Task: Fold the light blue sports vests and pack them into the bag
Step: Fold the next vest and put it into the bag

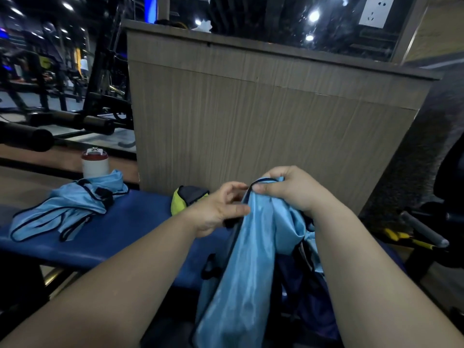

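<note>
Two bare hands hold a light blue vest (241, 272) upright over the near edge of a blue bench (130, 227). The right hand (288, 189) grips the bunched top of it, fingers curled round the cloth. The left hand (218, 209) pinches its dark-trimmed edge between thumb and fingers. The cloth hangs down in front of a dark blue bag (301, 310) that is mostly hidden. A second vest (67, 209) lies crumpled at the bench's left end, with a white bottle (95, 164) just behind it. A yellow-green pouch (178, 199) sits at the far edge.
</note>
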Available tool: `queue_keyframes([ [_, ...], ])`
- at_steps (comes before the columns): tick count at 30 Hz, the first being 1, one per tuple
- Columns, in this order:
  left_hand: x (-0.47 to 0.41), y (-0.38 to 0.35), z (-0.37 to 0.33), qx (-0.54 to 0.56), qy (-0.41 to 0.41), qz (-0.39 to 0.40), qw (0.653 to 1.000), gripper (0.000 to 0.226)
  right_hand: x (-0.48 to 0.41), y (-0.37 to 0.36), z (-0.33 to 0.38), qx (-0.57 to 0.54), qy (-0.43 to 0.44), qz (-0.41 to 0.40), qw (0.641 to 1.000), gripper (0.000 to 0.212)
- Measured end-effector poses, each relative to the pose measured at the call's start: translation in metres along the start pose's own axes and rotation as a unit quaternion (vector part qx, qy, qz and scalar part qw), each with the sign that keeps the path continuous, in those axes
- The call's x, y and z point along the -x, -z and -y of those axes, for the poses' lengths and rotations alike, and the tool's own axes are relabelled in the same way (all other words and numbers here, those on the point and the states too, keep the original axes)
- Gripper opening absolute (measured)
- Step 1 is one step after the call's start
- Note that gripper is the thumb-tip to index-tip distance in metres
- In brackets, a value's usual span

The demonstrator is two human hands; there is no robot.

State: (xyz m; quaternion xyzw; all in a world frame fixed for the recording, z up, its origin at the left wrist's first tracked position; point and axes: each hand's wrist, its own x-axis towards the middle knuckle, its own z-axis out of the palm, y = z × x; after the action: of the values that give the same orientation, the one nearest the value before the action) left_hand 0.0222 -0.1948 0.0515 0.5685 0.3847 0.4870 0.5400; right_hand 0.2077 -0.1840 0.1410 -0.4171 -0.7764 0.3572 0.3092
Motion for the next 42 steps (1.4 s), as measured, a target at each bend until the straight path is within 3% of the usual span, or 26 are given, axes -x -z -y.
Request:
queue_keyframes([
  [6,0.005,-0.001,0.036,-0.059,0.065,0.061,0.994,0.103,0.002,0.012,0.004,-0.103,0.000,-0.035,0.994,0.008],
  [10,0.006,-0.004,0.038,-0.060,0.065,0.041,0.995,0.062,0.001,0.014,0.001,-0.113,0.004,-0.089,0.990,0.007],
  [15,0.002,0.010,0.039,-0.273,0.061,0.004,0.960,0.055,-0.005,0.019,-0.010,-0.104,-0.002,-0.162,0.981,0.009],
  [19,-0.001,0.032,0.044,-0.356,0.099,-0.021,0.929,0.030,-0.010,0.019,-0.018,-0.087,-0.020,-0.176,0.980,0.009],
  [24,-0.002,0.073,0.036,-0.436,0.138,-0.065,0.887,0.026,-0.020,0.019,-0.032,-0.059,-0.044,-0.175,0.982,0.008],
  [32,-0.005,0.145,-0.011,-0.507,0.045,-0.227,0.830,0.048,-0.052,0.005,-0.054,0.035,-0.056,-0.219,0.974,0.010],
  [35,-0.006,0.161,-0.021,-0.542,-0.046,-0.304,0.782,0.051,-0.067,-0.008,-0.063,0.096,-0.042,-0.237,0.966,0.010],
  [38,-0.006,0.169,-0.029,-0.599,-0.152,-0.376,0.690,0.054,-0.078,-0.020,-0.073,0.143,0.006,-0.288,0.947,0.026],
  [40,-0.005,0.178,-0.024,-0.635,-0.174,-0.386,0.647,0.058,-0.082,-0.028,-0.081,0.154,0.036,-0.331,0.930,0.029],
  [42,0.001,0.189,-0.001,-0.665,-0.184,-0.361,0.627,0.065,-0.085,-0.037,-0.094,0.173,0.058,-0.352,0.918,0.029],
])
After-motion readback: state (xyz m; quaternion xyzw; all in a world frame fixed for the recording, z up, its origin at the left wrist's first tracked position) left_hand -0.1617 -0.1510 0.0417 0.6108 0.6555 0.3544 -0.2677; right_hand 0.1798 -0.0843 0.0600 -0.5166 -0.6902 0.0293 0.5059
